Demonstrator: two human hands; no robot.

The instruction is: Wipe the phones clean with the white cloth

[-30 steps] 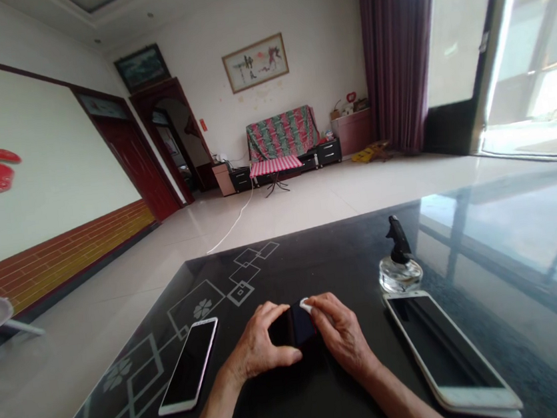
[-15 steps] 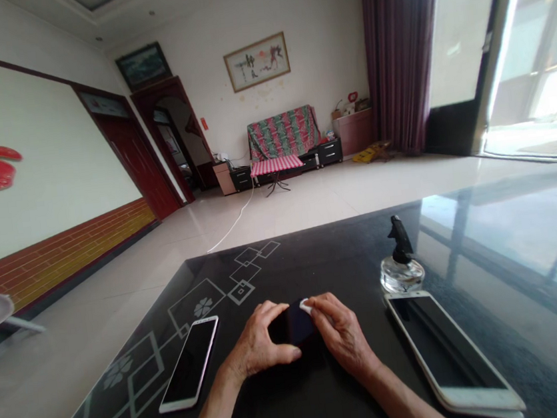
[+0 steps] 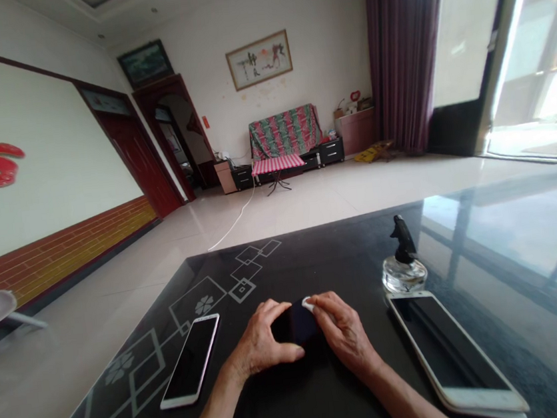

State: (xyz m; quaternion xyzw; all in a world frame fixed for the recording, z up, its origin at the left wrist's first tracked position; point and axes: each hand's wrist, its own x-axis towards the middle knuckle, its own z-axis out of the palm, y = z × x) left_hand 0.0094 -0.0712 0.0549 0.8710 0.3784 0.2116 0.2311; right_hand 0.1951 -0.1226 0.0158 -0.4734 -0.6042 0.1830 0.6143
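Observation:
A black phone [image 3: 296, 324] lies on the dark glass table [image 3: 330, 397] right in front of me. My left hand [image 3: 261, 346] grips its left edge with thumb and fingers curled round it. My right hand [image 3: 343, 333] pinches a small white wipe [image 3: 307, 304] against the phone's upper right corner. Most of the wipe is hidden under my fingers.
A white-edged phone [image 3: 191, 360] lies screen up to the left, a larger white phone [image 3: 453, 353] to the right. A small clear spray bottle with a black nozzle [image 3: 403, 263] stands behind the right phone. Tiled floor, a covered sofa [image 3: 284, 132] and curtains [image 3: 404, 54] lie beyond.
Both hands keep their hold on the black phone and wipe. My head has tilted slightly, so the scene sits a little lower and to the right.

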